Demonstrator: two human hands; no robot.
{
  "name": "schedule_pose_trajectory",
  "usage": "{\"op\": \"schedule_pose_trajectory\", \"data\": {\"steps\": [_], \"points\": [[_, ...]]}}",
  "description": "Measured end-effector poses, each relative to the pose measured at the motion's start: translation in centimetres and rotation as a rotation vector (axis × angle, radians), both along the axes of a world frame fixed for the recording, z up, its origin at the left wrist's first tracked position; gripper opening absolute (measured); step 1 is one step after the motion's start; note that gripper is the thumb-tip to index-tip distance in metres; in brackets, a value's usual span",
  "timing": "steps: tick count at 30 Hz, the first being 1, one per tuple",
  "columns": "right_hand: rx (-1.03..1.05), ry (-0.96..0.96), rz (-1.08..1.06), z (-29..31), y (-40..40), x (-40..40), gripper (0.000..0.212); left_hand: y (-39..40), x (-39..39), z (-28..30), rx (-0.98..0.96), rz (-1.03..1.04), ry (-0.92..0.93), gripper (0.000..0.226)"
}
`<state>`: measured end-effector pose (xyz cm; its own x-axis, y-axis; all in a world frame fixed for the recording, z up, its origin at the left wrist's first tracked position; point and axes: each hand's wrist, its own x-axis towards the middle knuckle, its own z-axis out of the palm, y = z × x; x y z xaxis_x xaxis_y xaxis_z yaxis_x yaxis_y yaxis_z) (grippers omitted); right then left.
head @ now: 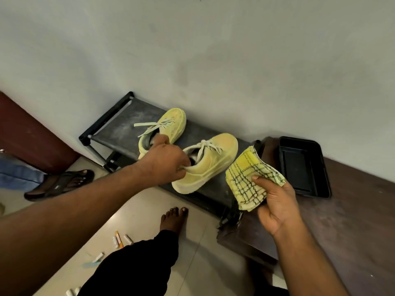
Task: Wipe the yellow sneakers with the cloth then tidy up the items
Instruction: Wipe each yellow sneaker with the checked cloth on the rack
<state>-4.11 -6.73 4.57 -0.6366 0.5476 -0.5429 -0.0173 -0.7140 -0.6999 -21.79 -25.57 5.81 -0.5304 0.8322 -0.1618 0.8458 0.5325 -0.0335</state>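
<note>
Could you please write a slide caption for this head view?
Left hand grips both yellow sneakers on the rack; right hand holds the checked cloth.

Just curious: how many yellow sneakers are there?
2: both on the black rack, far sneaker beside near sneaker, their heels gripped by the left hand.

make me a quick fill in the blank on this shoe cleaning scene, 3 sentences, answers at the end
1. The right hand holds a folded yellow checked ____.
2. The left hand grips both yellow sneakers at their ____ ends.
3. The black tray on the brown table lies to the ____ of the sneakers.

Missing words: cloth; heel; right
</note>
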Motion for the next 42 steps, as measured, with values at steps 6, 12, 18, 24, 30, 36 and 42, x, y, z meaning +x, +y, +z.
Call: {"op": "schedule_pose_trajectory", "data": {"steps": [6, 12, 18, 24, 30, 36, 42], "points": [[0.034, 0.01, 0.017, -0.5, -1.3, -1.2, 0.03, -2.2, -0.4, -2.4, 0.005, -0.034, 0.048, 0.026], [0.041, -0.018, 0.061, -1.0, -2.5, -1.9, 0.027, -4.3, -1.6, -4.3, 0.162, 0.011, 0.044, 0.04], [0.036, -0.03, 0.043, -1.1, -3.2, -2.8, 0.032, -4.4, -1.9, -5.7, 0.259, 0.021, 0.042, 0.034], [0.042, -0.02, 0.069, -1.1, -3.7, -3.4, 0.029, -3.2, -2.5, -6.1, 0.258, 0.07, 0.02, 0.052], [0.041, -0.021, 0.108, -0.9, -4.0, -3.9, 0.033, -1.9, -2.4, -4.8, 0.147, 0.104, -0.04, 0.037], [0.041, 0.0, 0.127, -0.6, -3.9, -3.9, 0.041, -3.8, -2.9, -3.4, 0.523, 0.33, 0.18, 0.036], [0.047, 0.003, 0.135, -0.4, -4.0, -3.7, 0.033, -1.5, -6.7, -2.5, 0.062, 0.652, 0.098, 0.036]]}}
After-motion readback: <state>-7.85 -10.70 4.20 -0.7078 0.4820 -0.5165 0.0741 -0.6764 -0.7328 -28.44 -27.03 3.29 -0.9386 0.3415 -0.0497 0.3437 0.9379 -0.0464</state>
